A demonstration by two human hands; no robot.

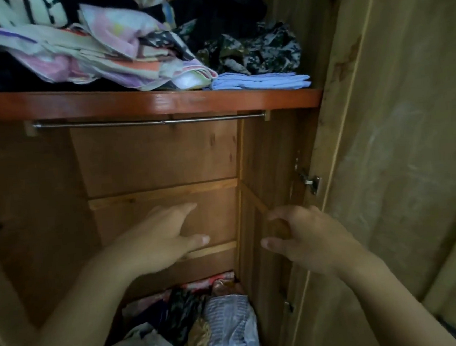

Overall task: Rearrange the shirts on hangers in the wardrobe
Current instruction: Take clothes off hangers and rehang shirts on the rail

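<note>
Both hands reach into the open wardrobe (155, 156), holding nothing: the left hand (158, 239) with fingers spread and straight, the right hand (307, 237) with fingers loosely curled. The rail (147, 121) runs above them under the shelf (146, 101). Folded clothes (91, 52) lie on the shelf; a heap (199, 323) lies below the hands.

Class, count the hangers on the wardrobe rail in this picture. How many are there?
0. The rail under the shelf is bare from end to end. Clothes lie heaped on the shelf and on the wardrobe floor; hangers may be hidden among them.
</note>
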